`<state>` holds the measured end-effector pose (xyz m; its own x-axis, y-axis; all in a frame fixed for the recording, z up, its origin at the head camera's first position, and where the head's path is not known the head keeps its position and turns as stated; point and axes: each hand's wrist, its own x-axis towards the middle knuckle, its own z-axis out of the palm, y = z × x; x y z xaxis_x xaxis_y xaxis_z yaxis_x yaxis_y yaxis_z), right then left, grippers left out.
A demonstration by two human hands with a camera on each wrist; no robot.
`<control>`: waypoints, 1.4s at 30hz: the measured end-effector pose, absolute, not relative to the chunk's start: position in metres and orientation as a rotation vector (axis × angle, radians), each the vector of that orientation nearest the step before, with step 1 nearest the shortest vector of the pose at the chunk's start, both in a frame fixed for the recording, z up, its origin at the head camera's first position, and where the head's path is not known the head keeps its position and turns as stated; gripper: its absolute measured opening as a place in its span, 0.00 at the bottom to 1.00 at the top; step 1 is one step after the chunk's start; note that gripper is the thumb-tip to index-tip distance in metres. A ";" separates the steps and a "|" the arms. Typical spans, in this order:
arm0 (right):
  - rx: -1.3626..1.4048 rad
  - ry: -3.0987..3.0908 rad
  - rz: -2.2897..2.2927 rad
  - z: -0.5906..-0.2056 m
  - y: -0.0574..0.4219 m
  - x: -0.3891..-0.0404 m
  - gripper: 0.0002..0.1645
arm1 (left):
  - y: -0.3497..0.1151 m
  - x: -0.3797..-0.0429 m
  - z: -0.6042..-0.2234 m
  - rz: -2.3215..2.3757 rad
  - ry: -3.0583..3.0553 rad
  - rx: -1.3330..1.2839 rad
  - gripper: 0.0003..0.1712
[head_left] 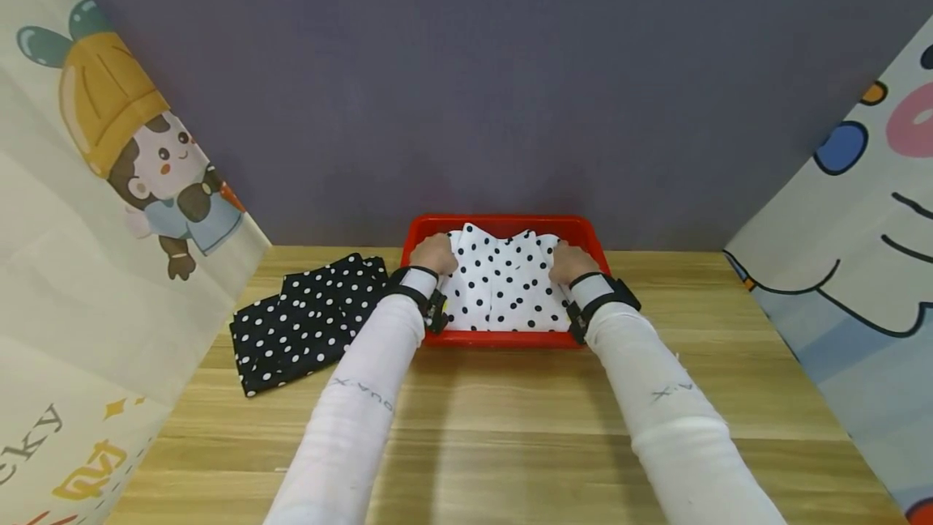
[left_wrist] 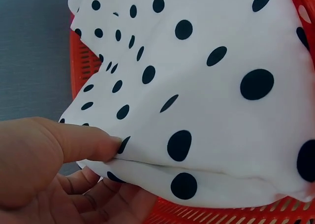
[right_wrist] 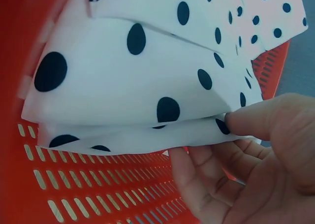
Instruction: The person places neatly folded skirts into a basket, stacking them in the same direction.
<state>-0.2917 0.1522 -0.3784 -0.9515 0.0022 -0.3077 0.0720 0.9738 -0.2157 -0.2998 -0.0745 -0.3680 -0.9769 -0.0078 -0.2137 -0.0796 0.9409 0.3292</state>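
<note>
A white cloth with black polka dots (head_left: 503, 282), some kind of folded fabric or garment, lies within a red slotted plastic basket (head_left: 510, 339). My left hand (head_left: 434, 254) pinches its left edge between thumb and fingers; the left wrist view shows the thumb (left_wrist: 98, 143) on top and the fingers underneath. On the opposite side my right hand (head_left: 571, 262) pinches the right edge, with the thumb (right_wrist: 256, 119) above the layered folds and the fingertips below. Slotted basket wall (right_wrist: 98, 184) shows beneath the cloth in the right wrist view. The cloth hides the basket's bottom.
Left of the basket, a black cloth with white dots (head_left: 313, 318) lies folded on the wooden table (head_left: 525, 444). A grey wall (head_left: 496, 87) rises right behind the basket. Printed cartoon panels (head_left: 95, 266) flank the table on both sides.
</note>
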 end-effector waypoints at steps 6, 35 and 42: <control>0.022 2.776 -0.338 -0.377 0.152 -0.288 0.37 | -0.074 -0.303 -0.373 0.498 2.853 -0.052 0.12; -0.045 2.689 -0.324 -0.372 0.157 -0.284 0.25 | -0.088 -0.296 -0.370 0.470 2.737 0.054 0.13; -0.239 2.818 -0.297 -0.360 0.163 -0.272 0.26 | -0.100 -0.277 -0.353 0.438 2.901 0.178 0.11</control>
<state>-0.2717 0.1626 -0.3601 -0.9421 -0.1939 -0.2736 -0.1325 0.9647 -0.2274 -0.2774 -0.0999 -0.3530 -0.9724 0.1481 -0.1805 0.0882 0.9487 0.3035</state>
